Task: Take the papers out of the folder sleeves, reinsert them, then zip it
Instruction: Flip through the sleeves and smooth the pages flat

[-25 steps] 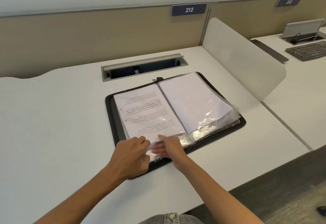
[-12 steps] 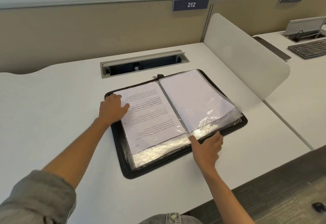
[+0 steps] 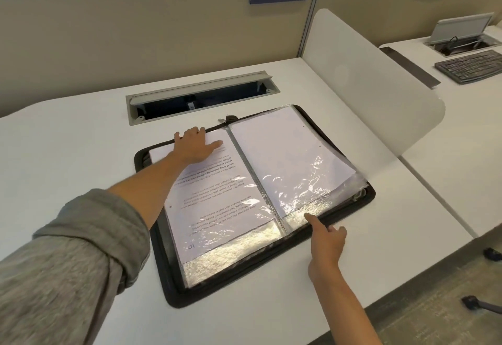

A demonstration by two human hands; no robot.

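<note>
Black zip folder (image 3: 173, 287) lying open on the white surface (image 3: 68, 132), left hand (image 3: 193, 146) stretched forward, fingers spread flat on the printed page (image 3: 217, 203), right hand (image 3: 327, 238) at the near edge, index finger extended onto the plastic sleeve (image 3: 304, 195), other fingers curled, holding nothing

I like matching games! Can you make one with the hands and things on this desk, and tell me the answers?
Things:
1. left hand
2. right hand
3. keyboard
4. zipper pull

Places:
A. next desk over
B. flat on the printed page, far end
C. far edge of the folder, by the spine
D. pointing at the folder's near edge

Pairs: 1-B, 2-D, 3-A, 4-C
</note>
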